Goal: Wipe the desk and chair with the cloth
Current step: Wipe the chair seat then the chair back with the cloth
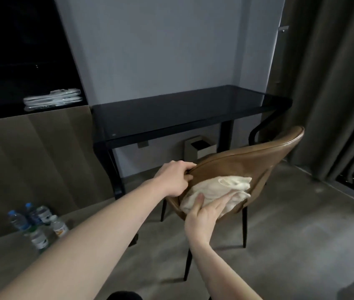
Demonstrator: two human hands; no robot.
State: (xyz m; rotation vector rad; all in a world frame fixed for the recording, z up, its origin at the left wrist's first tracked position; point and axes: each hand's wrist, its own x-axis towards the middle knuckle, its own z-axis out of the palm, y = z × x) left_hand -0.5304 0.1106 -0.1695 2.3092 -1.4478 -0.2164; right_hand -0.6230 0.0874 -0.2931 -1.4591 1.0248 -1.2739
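Observation:
A brown leather chair (pixel 254 158) on thin black legs stands with its back toward me, in front of a black glass desk (pixel 171 113). My left hand (pixel 175 177) grips the left end of the backrest's top edge. My right hand (pixel 204 215) presses a crumpled cream cloth (pixel 217 191) against the rear face of the backrest, fingers spread over the cloth's lower part. The chair's seat is hidden behind the backrest.
Several plastic water bottles (pixel 35 221) stand on the floor at the left by a wood-panelled wall. A small bin (pixel 199 148) sits under the desk. Folded white items (pixel 52 99) lie on a dark shelf at the left. Grey curtains (pixel 334 83) hang at the right.

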